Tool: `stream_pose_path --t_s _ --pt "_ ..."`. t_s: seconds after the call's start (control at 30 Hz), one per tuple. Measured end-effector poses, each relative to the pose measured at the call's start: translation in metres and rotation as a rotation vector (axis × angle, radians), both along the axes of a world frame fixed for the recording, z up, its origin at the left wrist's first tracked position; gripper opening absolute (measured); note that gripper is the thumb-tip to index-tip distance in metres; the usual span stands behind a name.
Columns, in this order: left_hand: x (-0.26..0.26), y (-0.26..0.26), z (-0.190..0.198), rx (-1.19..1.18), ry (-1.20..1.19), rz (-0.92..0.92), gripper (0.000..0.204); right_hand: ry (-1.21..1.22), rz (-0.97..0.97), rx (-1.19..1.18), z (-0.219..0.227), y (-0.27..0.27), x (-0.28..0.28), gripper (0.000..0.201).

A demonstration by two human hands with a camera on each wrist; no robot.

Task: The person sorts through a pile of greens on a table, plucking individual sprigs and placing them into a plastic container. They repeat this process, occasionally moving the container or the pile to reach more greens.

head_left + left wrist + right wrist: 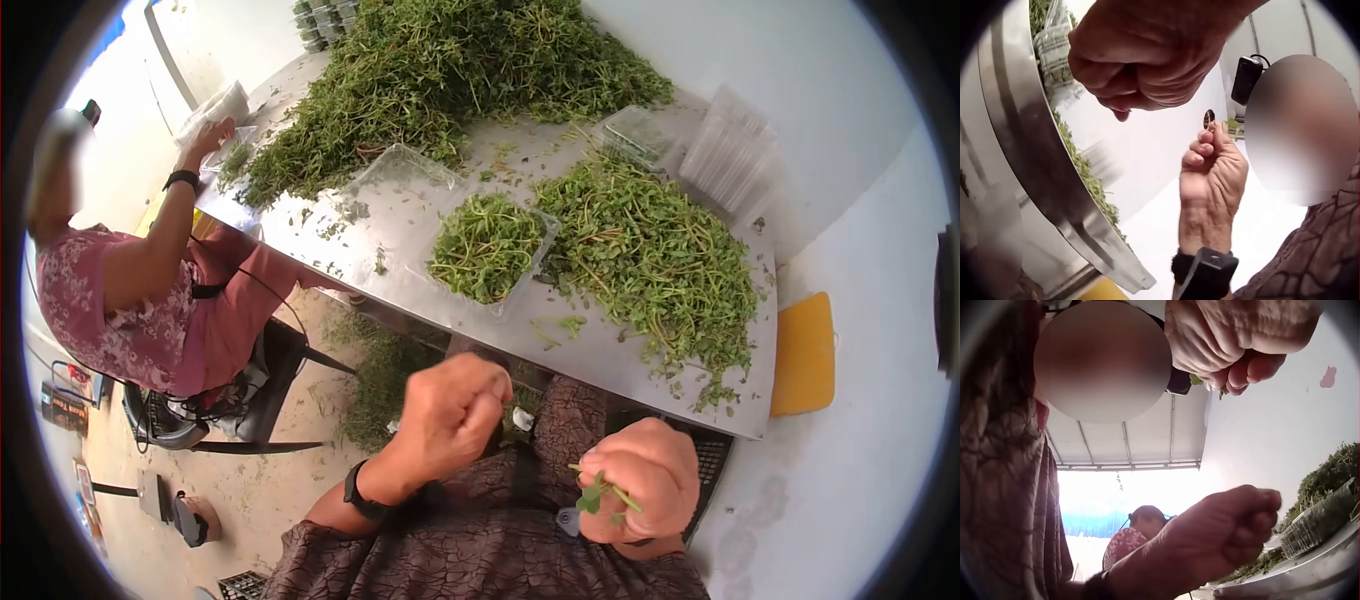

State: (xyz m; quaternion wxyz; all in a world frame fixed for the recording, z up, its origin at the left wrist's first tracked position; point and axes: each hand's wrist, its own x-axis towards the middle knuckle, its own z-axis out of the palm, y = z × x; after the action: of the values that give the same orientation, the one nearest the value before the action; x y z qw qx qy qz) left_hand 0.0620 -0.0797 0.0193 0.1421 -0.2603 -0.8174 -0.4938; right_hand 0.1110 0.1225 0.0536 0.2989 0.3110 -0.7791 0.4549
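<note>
My right hand (645,480) pinches a small green sprig (622,497) between thumb and fingers, above my lap. The leaf tip also shows past my right fingers in the left wrist view, where the right hand (1213,178) is raised. Curled into a loose fist, my left hand (455,415) hovers before the table edge with nothing visible in it. In the right wrist view the left hand's fingers (1260,519) fold into the palm. A clear plastic tray (545,245) filled with cut greens (485,245) sits on the metal table beyond my hands.
A loose heap of greens (650,260) lies right of the tray, a larger pile (450,80) behind. Stacked clear containers (730,150) stand against the wall. An open container lid (400,175) adjoins the tray. Another person (130,290) sits at left; a yellow board (803,355) leans at right.
</note>
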Motion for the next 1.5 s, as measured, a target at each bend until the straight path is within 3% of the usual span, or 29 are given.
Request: stream_pose_path --t_s 0.07,0.17,0.27,0.37,0.43,0.5,0.53,0.67,0.87,1.03,1.17,1.5 --pt "-0.006 -0.007 0.01 0.125 0.045 0.088 0.014 -0.013 -0.024 0.007 -0.008 -0.003 -0.001 0.014" --pt "-0.024 -0.014 0.03 0.08 0.137 0.299 0.016 -0.051 -0.044 -0.121 -0.026 -0.009 -0.012 0.011" --pt "-0.045 -0.014 0.031 0.096 0.26 0.352 0.017 -0.093 -0.047 -0.083 -0.032 -0.009 -0.013 0.01" --pt "-0.065 -0.015 0.022 0.076 0.295 0.337 0.019 -0.103 -0.087 -0.141 -0.037 -0.006 -0.02 0.011" --pt "-0.066 -0.014 0.022 0.038 0.197 0.359 0.021 -0.147 -0.111 -0.124 -0.038 -0.005 -0.021 0.012" --pt "-0.074 -0.016 0.014 0.039 0.144 0.257 0.025 -0.149 -0.111 -0.119 -0.04 -0.006 -0.024 0.012" --pt "-0.073 -0.019 0.015 0.026 0.007 0.221 0.03 -0.149 -0.111 -0.111 -0.041 -0.007 -0.026 0.012" --pt "-0.076 -0.023 0.004 0.134 -0.015 0.214 0.031 -0.188 -0.116 -0.098 -0.04 -0.008 -0.027 0.013" --pt "-0.075 -0.034 -0.001 0.288 0.049 0.19 0.036 -0.206 -0.095 -0.12 -0.043 -0.014 -0.031 0.013" --pt "-0.077 -0.029 0.0 -0.181 0.292 0.138 0.031 -0.29 -0.065 -0.129 -0.046 -0.018 -0.03 0.009" --pt "-0.073 -0.029 -0.005 -0.279 0.212 0.11 0.025 -0.279 -0.059 -0.115 -0.048 -0.018 -0.032 0.008" --pt "-0.05 -0.033 0.004 -0.126 0.382 0.124 0.03 -0.352 -0.057 -0.129 -0.041 -0.018 -0.043 0.011"
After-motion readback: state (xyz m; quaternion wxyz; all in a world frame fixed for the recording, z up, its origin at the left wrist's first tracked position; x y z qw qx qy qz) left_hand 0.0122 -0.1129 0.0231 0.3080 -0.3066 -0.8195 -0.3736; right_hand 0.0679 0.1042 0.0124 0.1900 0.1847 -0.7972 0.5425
